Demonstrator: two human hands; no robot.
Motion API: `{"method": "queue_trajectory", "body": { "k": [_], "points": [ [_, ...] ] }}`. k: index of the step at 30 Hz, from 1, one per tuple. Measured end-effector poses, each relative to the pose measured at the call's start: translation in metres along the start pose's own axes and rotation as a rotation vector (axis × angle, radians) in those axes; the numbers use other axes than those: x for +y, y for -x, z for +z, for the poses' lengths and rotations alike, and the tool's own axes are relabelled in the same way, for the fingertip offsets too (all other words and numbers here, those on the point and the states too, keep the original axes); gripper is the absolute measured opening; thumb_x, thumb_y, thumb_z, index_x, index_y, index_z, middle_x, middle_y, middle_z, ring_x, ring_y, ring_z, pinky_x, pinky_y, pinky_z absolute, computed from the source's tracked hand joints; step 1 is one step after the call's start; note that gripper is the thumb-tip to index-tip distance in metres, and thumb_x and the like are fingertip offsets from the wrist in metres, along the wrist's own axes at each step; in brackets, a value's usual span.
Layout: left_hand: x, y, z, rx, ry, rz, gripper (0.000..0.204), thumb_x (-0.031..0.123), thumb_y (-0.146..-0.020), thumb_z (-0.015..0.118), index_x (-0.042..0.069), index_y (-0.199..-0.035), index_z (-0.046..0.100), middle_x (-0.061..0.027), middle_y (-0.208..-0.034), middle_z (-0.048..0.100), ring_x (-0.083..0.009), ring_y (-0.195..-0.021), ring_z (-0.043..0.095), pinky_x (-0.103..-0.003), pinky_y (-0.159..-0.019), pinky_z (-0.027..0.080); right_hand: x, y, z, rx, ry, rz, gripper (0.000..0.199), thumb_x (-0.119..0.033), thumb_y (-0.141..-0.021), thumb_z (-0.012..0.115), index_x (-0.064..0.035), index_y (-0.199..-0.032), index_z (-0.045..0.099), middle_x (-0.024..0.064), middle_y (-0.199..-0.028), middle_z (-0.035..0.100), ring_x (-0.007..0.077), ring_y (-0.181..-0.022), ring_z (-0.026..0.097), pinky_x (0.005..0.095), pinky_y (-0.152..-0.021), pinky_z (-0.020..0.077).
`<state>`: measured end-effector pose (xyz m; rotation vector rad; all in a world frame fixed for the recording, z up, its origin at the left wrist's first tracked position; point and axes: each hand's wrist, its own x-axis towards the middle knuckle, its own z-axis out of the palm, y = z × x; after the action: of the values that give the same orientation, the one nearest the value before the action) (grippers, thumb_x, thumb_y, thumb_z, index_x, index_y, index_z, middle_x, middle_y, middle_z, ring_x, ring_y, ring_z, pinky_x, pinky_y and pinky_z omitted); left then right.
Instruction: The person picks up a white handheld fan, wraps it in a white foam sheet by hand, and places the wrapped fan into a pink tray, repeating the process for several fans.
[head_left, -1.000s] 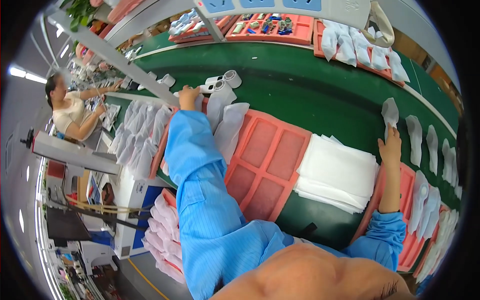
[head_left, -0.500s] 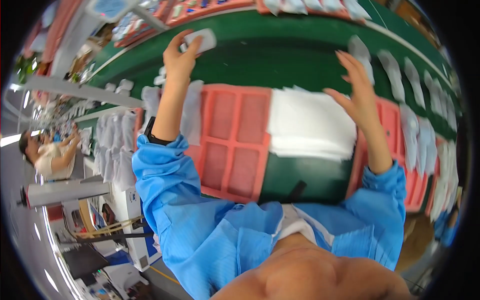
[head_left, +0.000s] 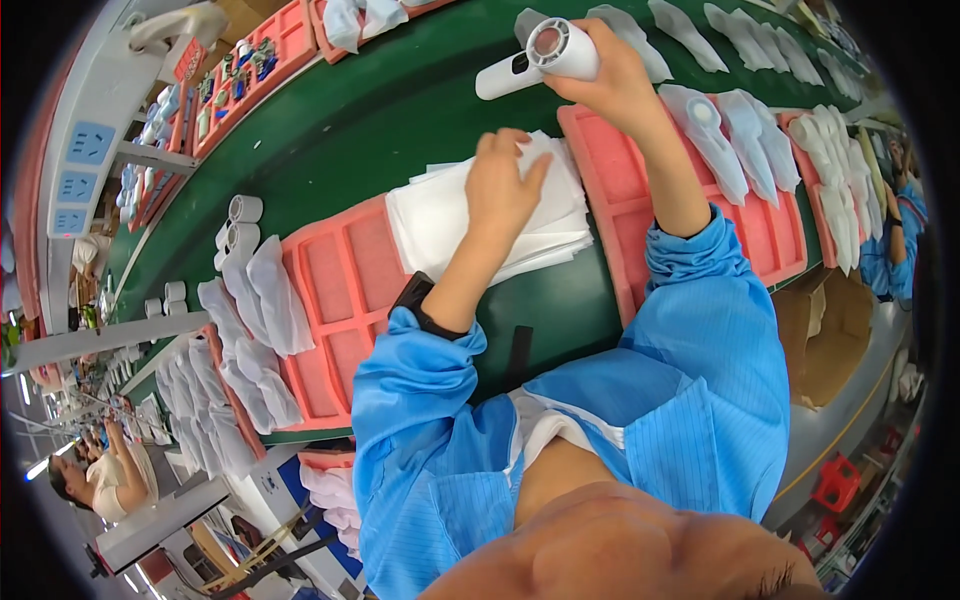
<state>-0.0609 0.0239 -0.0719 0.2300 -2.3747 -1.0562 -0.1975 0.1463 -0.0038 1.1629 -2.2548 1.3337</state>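
Note:
My right hand (head_left: 622,88) grips a white handheld fan (head_left: 572,56) by its round head, above the far side of the green bench. The fan's short handle, with a small dark window, points left. My left hand (head_left: 500,190) lies on a stack of thin white bags or sheets (head_left: 432,218), thumb apart from the fingers, near the stack's far edge. Whether its fingertips pinch a sheet cannot be made out. The stack sits between a left pink divided tray (head_left: 345,240) and a right pink tray (head_left: 625,190), partly covering the left one.
Wrapped white items (head_left: 275,295) lie along the left tray; more wrapped items (head_left: 715,135) rest on the right tray. Bare white fans (head_left: 243,212) stand at the left. A dark strip (head_left: 520,350) lies on the green bench (head_left: 560,310). A cardboard box (head_left: 825,335) stands at the right.
My left hand, holding a white object at the far left before, has come right onto the stack without it. My right hand, empty before, now holds the fan. The view has turned.

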Motion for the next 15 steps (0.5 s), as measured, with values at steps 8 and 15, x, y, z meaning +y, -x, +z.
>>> {"method": "queue_trajectory", "body": {
  "k": [8, 15],
  "points": [
    [-0.025, 0.011, 0.026, -0.21, -0.147, -0.084, 0.02, 0.019, -0.075, 0.073, 0.003, -0.086, 0.065, -0.0092, -0.076, 0.06, -0.0229, -0.063, 0.058, -0.032, -0.058, 0.045, -0.02, -0.012, -0.044, -0.095, -0.233, 0.156, 0.049, -0.021, -0.066, 0.08, -0.0039, -0.105, 0.057, 0.0068, -0.094, 0.061, 0.0157, -0.085, 0.058, 0.0291, -0.076, 0.0466],
    [-0.029, 0.002, 0.0, -0.162, 0.461, -0.321, 0.016, 0.017, -0.084, 0.068, 0.001, -0.085, 0.065, -0.0008, -0.074, 0.061, -0.0108, -0.063, 0.053, -0.026, -0.059, 0.043, -0.011, 0.0, -0.076, -0.235, -0.147, 0.089, 0.049, -0.017, -0.067, 0.075, -0.0032, -0.11, 0.056, 0.0079, -0.095, 0.061, 0.0172, -0.088, 0.058, 0.0286, -0.078, 0.046]
  ]
}}
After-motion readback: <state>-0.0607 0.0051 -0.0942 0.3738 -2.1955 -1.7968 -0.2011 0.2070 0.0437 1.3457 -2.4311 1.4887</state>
